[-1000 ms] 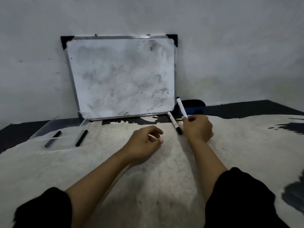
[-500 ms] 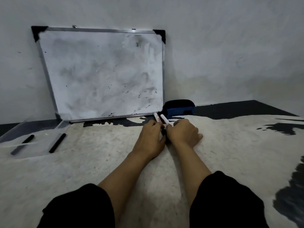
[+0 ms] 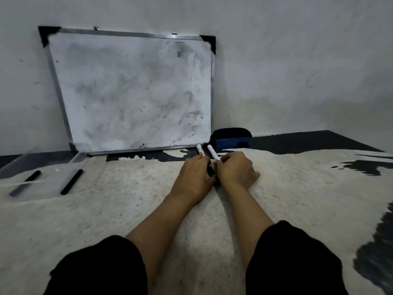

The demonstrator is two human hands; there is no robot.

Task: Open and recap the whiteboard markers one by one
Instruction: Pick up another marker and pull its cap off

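Two white whiteboard markers lie side by side just in front of the board, their far ends sticking out past my fingers: the left marker (image 3: 199, 150) and the right marker (image 3: 212, 153). My left hand (image 3: 194, 177) and my right hand (image 3: 235, 169) meet over their near ends, knuckles touching. My right hand grips the right marker's barrel. A black cap (image 3: 211, 170) shows between my hands, and my left fingers close around it. Whether the cap is seated or pulled off is hidden. Two black markers (image 3: 71, 181) (image 3: 32, 176) lie in a clear tray at the left.
A smudged whiteboard (image 3: 131, 92) leans on the grey wall. A blue and black eraser (image 3: 232, 138) sits at its right foot. The clear plastic tray (image 3: 40, 158) rests at the far left. The surface is a pale mat with black patches.
My left hand has come across from the middle to join my right hand at the markers. My right hand has lowered its marker from upright to lying beside the other one.
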